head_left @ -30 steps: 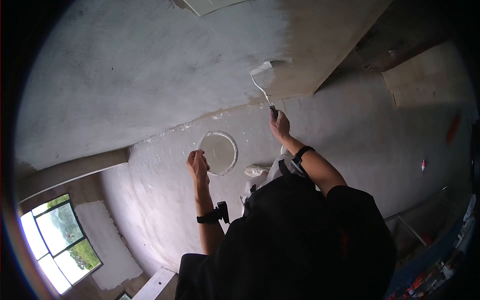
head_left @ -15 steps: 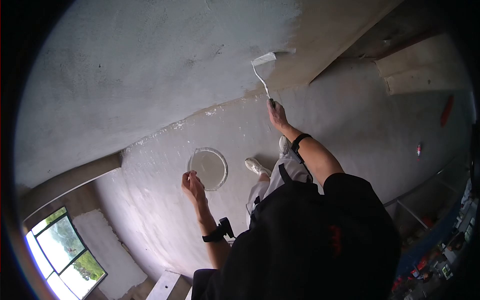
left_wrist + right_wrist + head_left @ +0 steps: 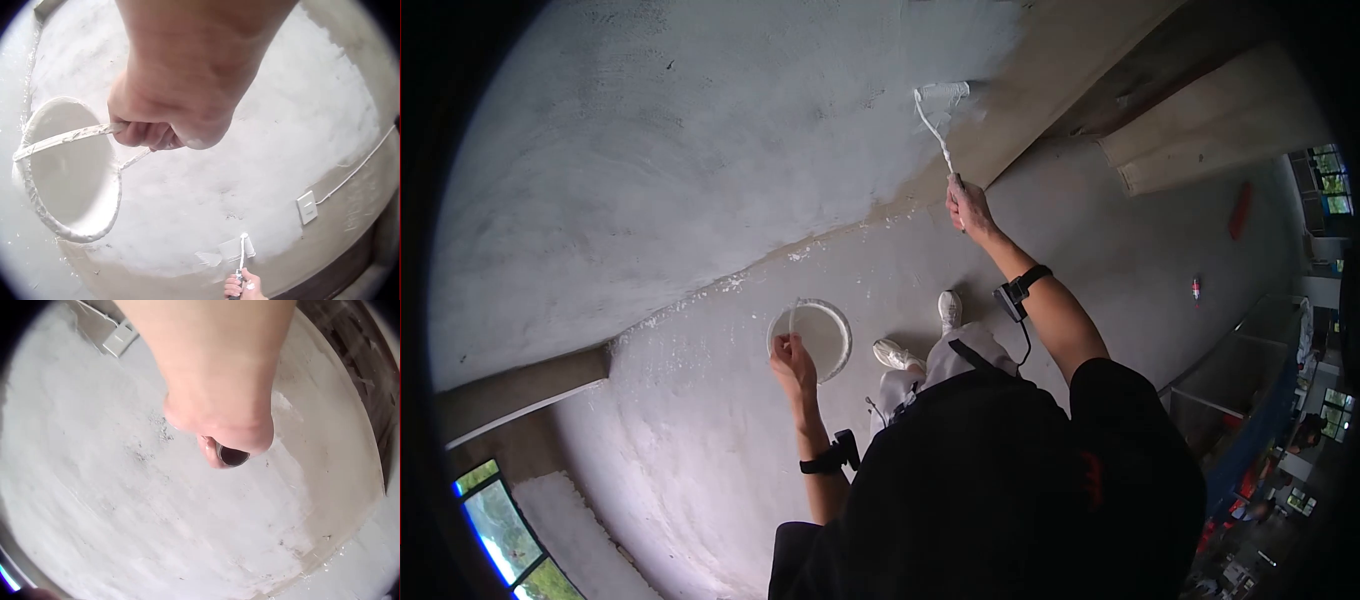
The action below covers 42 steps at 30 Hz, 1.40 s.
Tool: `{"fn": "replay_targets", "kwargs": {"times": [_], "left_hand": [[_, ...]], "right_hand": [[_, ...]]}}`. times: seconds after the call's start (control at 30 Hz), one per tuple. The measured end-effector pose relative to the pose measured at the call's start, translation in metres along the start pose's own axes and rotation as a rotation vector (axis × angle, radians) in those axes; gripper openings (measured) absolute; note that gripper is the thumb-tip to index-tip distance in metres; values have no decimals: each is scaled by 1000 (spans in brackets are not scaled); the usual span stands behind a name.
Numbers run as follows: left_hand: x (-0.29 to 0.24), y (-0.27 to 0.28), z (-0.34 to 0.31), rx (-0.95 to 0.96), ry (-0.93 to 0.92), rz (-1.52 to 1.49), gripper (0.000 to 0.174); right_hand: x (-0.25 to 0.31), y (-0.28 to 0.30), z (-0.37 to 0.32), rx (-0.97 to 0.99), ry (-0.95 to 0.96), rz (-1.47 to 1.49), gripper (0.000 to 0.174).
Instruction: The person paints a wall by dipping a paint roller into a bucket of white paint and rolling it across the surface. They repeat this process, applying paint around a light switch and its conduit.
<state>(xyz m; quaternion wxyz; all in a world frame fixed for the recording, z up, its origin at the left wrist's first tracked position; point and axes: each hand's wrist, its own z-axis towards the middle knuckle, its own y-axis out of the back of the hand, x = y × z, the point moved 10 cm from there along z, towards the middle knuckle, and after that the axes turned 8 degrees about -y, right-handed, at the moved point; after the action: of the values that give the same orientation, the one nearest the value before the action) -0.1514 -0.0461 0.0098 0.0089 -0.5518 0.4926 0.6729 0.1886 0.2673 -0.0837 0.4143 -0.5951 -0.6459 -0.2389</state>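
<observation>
My left hand (image 3: 793, 367) grips the bail handle (image 3: 69, 135) of a round, paint-smeared bucket (image 3: 847, 340). In the left wrist view the bucket hangs tilted beside the curled fingers, its mouth and pale inside showing. Out in front, my right hand (image 3: 972, 208) holds a paint roller (image 3: 945, 93) by its dark handle (image 3: 234, 456). The roller's white, paint-coated frame reaches up to the sleeve, which lies against the wall (image 3: 700, 150) near the border of pale paint and bare brownish surface. From the right wrist view the roller head is hidden behind the hand.
A white switch plate (image 3: 307, 207) with a cable sits on the wall. White flecks line the floor (image 3: 1090, 250) along the wall's foot. A small red-labelled bottle (image 3: 1196, 289) stands farther right. Both shoes (image 3: 897, 354) are below, and a window (image 3: 505, 530) is at lower left.
The roller has moved up the wall, and the right arm has stretched farther out. The bucket appears lower and slightly left as the head view shifts. Both hands keep their hold.
</observation>
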Motion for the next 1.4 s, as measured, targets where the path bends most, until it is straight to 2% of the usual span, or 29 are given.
{"fn": "replay_targets", "kwargs": {"times": [0.27,0.4,0.47,0.67,0.8,0.93,1.07,1.13,1.2,1.3,1.4], "left_hand": [[-7,8,-3,40,-119,-51,26],[-12,11,-7,2,-94,-58,26],[-16,7,-5,-4,-184,-100,25],[-19,-2,-13,9,-53,17,24],[-26,4,-24,-10,-42,82,24],[-38,5,-26,-21,-3,29,25],[-35,18,-30,-123,-23,61,24],[-40,23,-33,-173,-53,83,23],[-41,20,-34,-114,-28,83,22],[-45,19,-31,-82,-62,92,23],[-58,18,-29,-80,-129,83,24]], "right_hand": [[30,-8,-46,67,-49,62,48],[36,-9,-51,87,-112,56,48],[38,-9,-45,102,-139,27,48],[-1,1,-6,104,-279,-54,49],[-41,1,23,120,-382,-13,49],[-56,5,53,122,-418,5,46],[-34,4,40,149,-353,-53,49],[4,11,23,80,-278,-61,50],[42,9,1,83,-268,-42,50],[101,12,-24,70,-134,-78,50],[130,14,-41,83,-100,-74,49]]}}
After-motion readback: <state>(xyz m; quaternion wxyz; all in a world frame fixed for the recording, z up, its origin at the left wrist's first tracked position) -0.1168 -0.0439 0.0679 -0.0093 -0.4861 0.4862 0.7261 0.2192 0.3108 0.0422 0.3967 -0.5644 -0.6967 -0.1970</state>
